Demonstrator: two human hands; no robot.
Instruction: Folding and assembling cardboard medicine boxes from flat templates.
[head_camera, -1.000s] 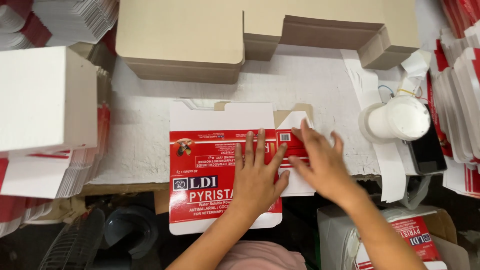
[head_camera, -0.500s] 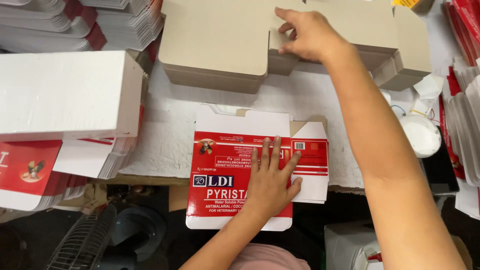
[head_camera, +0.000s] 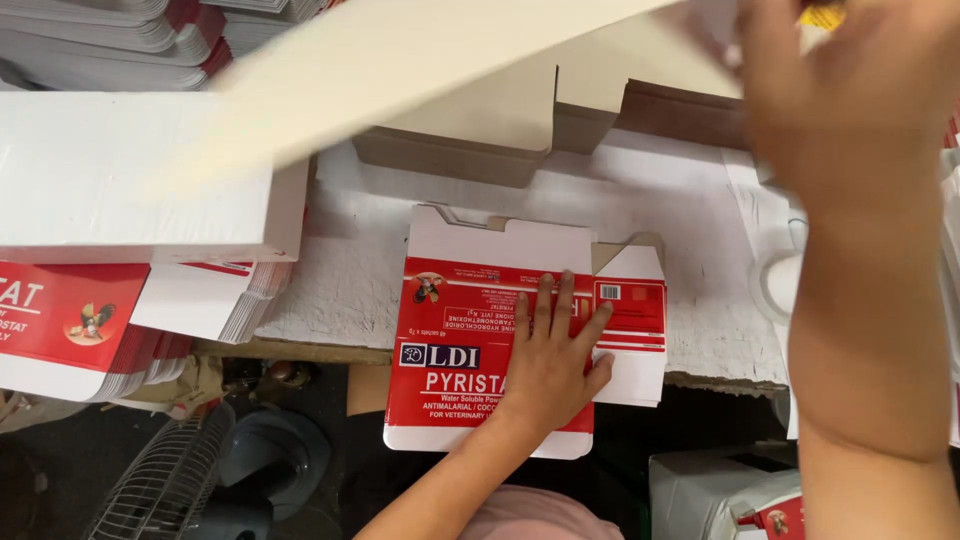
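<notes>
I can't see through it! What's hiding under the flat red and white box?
Under the red and white carton shows the white table covering and a brown flap. The left hand presses on top. What lies beneath its middle is covered.

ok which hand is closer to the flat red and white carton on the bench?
Left. The left hand lies flat on the red and white carton, palm down. The right hand is raised above and beyond it, lifting a plain cardboard sheet, clear of the carton.
</notes>
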